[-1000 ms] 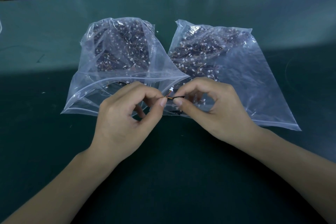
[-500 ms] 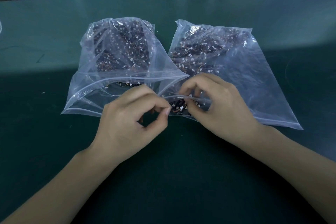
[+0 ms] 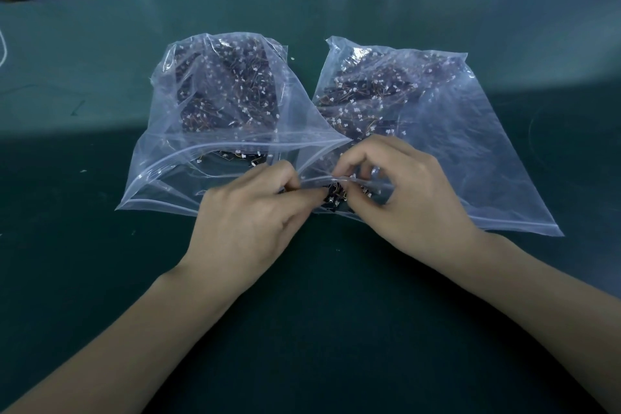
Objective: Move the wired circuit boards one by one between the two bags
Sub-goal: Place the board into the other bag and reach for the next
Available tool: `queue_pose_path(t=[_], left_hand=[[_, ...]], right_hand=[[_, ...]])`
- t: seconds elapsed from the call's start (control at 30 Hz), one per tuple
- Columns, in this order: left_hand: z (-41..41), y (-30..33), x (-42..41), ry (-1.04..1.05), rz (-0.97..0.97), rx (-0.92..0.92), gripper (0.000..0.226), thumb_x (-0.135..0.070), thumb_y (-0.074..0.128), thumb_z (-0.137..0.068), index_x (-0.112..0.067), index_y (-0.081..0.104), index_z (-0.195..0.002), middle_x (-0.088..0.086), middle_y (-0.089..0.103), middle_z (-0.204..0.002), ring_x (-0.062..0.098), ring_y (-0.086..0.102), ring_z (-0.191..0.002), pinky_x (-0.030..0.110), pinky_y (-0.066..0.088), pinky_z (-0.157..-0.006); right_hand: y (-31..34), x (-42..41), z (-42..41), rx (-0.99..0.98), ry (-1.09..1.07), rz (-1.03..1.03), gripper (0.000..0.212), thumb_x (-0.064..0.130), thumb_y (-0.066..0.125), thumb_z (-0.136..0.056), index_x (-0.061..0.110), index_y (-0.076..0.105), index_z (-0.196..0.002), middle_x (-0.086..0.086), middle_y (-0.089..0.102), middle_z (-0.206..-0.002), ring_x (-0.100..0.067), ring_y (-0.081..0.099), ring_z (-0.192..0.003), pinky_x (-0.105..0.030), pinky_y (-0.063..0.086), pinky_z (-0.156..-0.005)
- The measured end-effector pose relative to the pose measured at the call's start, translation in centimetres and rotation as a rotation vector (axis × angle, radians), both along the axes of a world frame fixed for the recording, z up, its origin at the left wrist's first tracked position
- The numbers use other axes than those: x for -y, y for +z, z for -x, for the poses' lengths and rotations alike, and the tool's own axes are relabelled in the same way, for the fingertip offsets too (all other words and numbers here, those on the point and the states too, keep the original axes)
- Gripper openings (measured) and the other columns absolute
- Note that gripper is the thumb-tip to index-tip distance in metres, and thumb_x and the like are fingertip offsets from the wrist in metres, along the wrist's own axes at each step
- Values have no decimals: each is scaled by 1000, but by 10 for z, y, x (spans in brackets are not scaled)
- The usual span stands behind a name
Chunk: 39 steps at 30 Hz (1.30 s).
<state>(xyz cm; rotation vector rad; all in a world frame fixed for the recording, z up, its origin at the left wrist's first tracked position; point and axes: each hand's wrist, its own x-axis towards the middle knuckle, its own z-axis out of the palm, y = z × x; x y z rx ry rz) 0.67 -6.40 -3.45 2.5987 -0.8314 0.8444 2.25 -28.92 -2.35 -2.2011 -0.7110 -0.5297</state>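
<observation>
Right grip (image 3: 400,191) half-hidden in right bag (image 3: 470,144), pinch unclear

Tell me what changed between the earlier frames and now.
Both hands dropped from just above the bags to the right bag's mouth. The one wired board they pinched between them a second ago is no longer held up; the right hand and left hand now pinch at the boards there. Both bags, including the left bag, stayed put on the green table.
</observation>
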Motion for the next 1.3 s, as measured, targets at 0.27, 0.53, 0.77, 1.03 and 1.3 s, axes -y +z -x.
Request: queue_pose_path(t=[0.27, 0.53, 0.77, 1.03, 1.3], left_hand=[[-3, 12, -12, 220, 139, -148, 19, -27, 49, -98, -20, 58, -83, -12, 52, -80, 15, 47, -76, 38, 42, -66], [-14, 10, -28, 457, -112, -293, 45, -51, 38, -107, -29, 67, -134, 4, 68, -123, 36, 60, -119, 53, 41, -102], [-18, 2, -33, 413, -74, -285, 41, -41, 41, -113, -22, 75, -126, -3, 70, -118, 30, 58, -118, 48, 37, -103], [-12, 13, -28, 215, 214, -46, 25, -21, 58, -101, -13, 80, -91, -3, 74, -87, 24, 67, -81, 43, 55, -69], [3, 17, -10, -25, 393, -9, 26, -10, 59, -96, -8, 76, -77, 1, 69, -78, 23, 63, -70, 38, 48, -64]], right_hand=[[-1, 0, 0, -13, -3, 6, 22, 3, 75, -87, 22, 70, -97, 16, 66, -95, -15, 62, -84, -39, 54, -76], [-2, 0, 1, -27, -5, 1, 19, 5, 75, -89, 22, 71, -97, 17, 66, -95, -14, 62, -84, -36, 54, -77], [-2, 0, 1, -42, -4, -4, 17, 5, 75, -90, 21, 72, -97, 16, 66, -95, -14, 62, -85, -38, 54, -77], [-1, 0, 0, -31, -4, 20, 19, 4, 76, -89, 21, 71, -97, 17, 66, -94, -13, 61, -84, -36, 54, -76], [-3, -1, 2, -50, 58, 96, 43, 35, 82, -86, 28, 65, -125, 16, 66, -110, -9, 61, -95, -39, 51, -94]])
